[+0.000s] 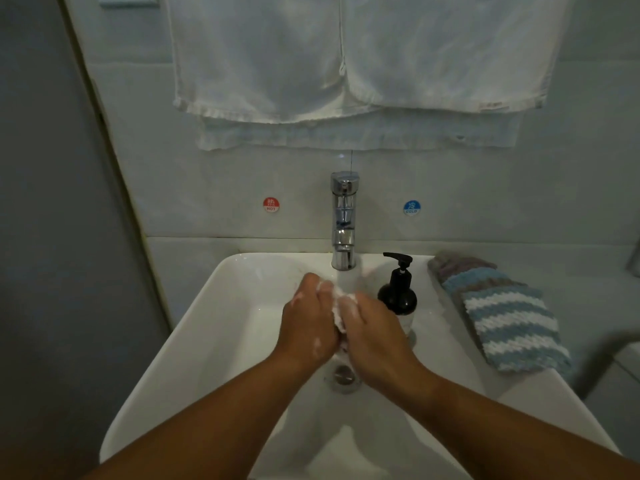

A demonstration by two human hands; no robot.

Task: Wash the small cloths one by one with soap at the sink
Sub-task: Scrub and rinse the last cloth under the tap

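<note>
Left hand (308, 320): grasps soapy white cloth (337, 311) over sink (207, 341).
Right hand (375, 336): grasps same cloth.
Tap (343, 220): water running.
Striped cloths (498, 313): stacked beside soap bottle (398, 289).

Light: dim, with a cool grey-blue cast; the only bright highlights sit on the chrome tap (344, 220).

Back wall (485, 188): pale glossy tiles, with one horizontal grout line running just above the white sink (207, 323).

Hanging high on the wall, side by side: left towel (259, 64) and right towel (450, 53), both white with frayed hems. A lower cloth edge (346, 136) shows beneath and behind them.

Round stickers on the tiles: red HOT sticker (271, 204) left of the tap, blue COLD sticker (411, 207) right of it.

Left side: a plain grey panel (41, 202) meets the tiles along a pale frame strip (104, 133) that slants in this wide-angle view.
</note>
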